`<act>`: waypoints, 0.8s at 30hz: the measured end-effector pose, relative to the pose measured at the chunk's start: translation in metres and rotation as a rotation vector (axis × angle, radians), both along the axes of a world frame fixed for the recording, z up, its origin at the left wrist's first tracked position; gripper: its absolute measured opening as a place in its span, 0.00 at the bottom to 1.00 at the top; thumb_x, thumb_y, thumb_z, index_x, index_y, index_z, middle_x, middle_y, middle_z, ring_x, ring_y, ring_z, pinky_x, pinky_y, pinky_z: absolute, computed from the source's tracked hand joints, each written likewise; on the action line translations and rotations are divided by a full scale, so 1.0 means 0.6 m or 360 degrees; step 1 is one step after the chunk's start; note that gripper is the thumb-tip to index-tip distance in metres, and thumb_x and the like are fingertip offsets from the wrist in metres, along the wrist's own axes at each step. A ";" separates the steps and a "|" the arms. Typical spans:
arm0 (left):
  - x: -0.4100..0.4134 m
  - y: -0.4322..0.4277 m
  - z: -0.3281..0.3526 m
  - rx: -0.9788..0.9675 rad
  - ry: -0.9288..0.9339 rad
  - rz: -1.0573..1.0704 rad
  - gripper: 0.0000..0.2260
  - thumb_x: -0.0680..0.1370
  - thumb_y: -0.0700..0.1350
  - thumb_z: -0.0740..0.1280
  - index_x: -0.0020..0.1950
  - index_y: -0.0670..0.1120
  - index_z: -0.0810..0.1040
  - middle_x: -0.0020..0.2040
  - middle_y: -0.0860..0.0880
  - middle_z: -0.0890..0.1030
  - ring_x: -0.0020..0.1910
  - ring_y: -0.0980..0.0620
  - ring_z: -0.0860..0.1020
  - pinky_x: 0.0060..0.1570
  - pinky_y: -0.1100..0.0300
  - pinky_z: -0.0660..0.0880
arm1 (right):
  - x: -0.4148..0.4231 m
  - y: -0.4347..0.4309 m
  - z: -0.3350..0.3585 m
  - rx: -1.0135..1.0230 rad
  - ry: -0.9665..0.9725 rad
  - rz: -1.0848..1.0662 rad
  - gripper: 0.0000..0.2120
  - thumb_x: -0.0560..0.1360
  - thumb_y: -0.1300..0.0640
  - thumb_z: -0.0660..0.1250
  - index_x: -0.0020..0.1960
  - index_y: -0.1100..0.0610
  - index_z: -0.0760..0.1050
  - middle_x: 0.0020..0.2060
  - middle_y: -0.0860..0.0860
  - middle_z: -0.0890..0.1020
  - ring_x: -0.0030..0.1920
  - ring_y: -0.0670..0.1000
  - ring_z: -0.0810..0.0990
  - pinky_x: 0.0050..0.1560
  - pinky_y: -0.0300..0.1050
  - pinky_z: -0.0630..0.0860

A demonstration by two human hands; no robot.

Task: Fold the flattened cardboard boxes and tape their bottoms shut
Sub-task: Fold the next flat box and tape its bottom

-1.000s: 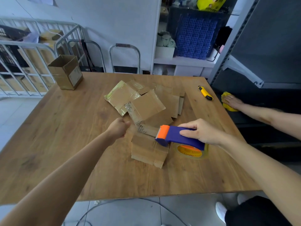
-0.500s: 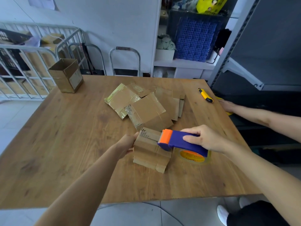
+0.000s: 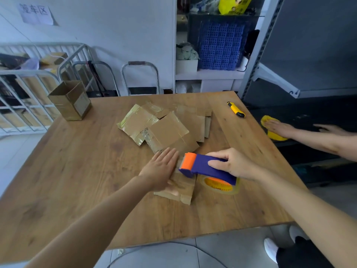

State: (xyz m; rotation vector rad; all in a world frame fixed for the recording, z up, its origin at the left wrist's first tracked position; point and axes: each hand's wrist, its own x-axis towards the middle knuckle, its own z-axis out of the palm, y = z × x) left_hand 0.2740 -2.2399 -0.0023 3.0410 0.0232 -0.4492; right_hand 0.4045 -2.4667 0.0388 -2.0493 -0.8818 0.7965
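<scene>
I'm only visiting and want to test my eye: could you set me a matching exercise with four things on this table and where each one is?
Things:
1. tape dispenser
2. yellow utility knife
3. open box
4. flattened box

Places:
A. standing upright at the far left corner of the table
B. lying under the flat left hand
C. gripped by the right hand
D. lying alone near the far right edge

Pairs: 1-C, 2-D, 3-A, 4-B
</scene>
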 end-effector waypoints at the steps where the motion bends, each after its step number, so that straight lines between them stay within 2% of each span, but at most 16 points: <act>1: 0.000 0.000 -0.009 0.0080 -0.0018 -0.0011 0.56 0.65 0.76 0.58 0.78 0.44 0.37 0.79 0.48 0.40 0.77 0.49 0.38 0.74 0.53 0.38 | -0.001 -0.001 -0.003 0.0007 -0.0009 -0.0017 0.09 0.78 0.52 0.66 0.56 0.42 0.79 0.48 0.44 0.85 0.46 0.45 0.83 0.48 0.42 0.78; 3: 0.002 0.004 -0.015 0.0126 -0.0027 -0.0022 0.58 0.60 0.78 0.49 0.78 0.44 0.37 0.79 0.49 0.41 0.77 0.49 0.38 0.74 0.52 0.37 | -0.002 -0.002 -0.004 0.0003 -0.0012 -0.0023 0.10 0.77 0.50 0.67 0.57 0.41 0.78 0.49 0.43 0.85 0.47 0.44 0.83 0.49 0.42 0.79; 7: 0.005 0.010 -0.017 0.0190 -0.0018 -0.0100 0.60 0.55 0.80 0.38 0.78 0.45 0.37 0.80 0.48 0.42 0.78 0.48 0.38 0.74 0.50 0.39 | 0.002 -0.011 0.003 -0.0056 0.0025 0.0031 0.17 0.75 0.46 0.68 0.63 0.45 0.77 0.52 0.44 0.84 0.49 0.45 0.83 0.51 0.43 0.80; 12: -0.002 0.020 -0.012 0.0191 0.0026 -0.0034 0.55 0.63 0.77 0.49 0.78 0.46 0.35 0.79 0.49 0.40 0.77 0.49 0.37 0.74 0.49 0.38 | 0.022 -0.081 0.002 -0.0097 0.0063 0.0000 0.14 0.76 0.52 0.69 0.62 0.46 0.78 0.48 0.45 0.86 0.47 0.49 0.84 0.49 0.45 0.79; 14: -0.002 0.022 -0.013 0.0217 0.0040 -0.0044 0.55 0.62 0.79 0.45 0.77 0.45 0.34 0.79 0.48 0.38 0.77 0.49 0.36 0.74 0.49 0.37 | 0.028 -0.111 0.001 -0.0127 0.0066 -0.0021 0.14 0.77 0.52 0.68 0.62 0.46 0.78 0.48 0.45 0.86 0.47 0.48 0.84 0.47 0.42 0.79; 17: 0.002 0.019 -0.017 0.0244 0.0063 -0.0068 0.60 0.55 0.82 0.34 0.77 0.45 0.33 0.79 0.47 0.38 0.77 0.49 0.36 0.75 0.48 0.38 | 0.029 -0.122 -0.004 -0.0181 0.0044 0.0006 0.15 0.77 0.51 0.68 0.64 0.46 0.77 0.48 0.44 0.85 0.46 0.45 0.84 0.44 0.37 0.76; 24: 0.002 0.016 -0.016 0.0282 0.0075 -0.0036 0.58 0.57 0.80 0.39 0.77 0.45 0.32 0.79 0.48 0.37 0.76 0.51 0.34 0.74 0.50 0.37 | 0.016 -0.107 -0.021 -0.0209 0.0032 -0.0005 0.15 0.77 0.50 0.67 0.64 0.46 0.77 0.47 0.42 0.85 0.45 0.42 0.83 0.44 0.34 0.76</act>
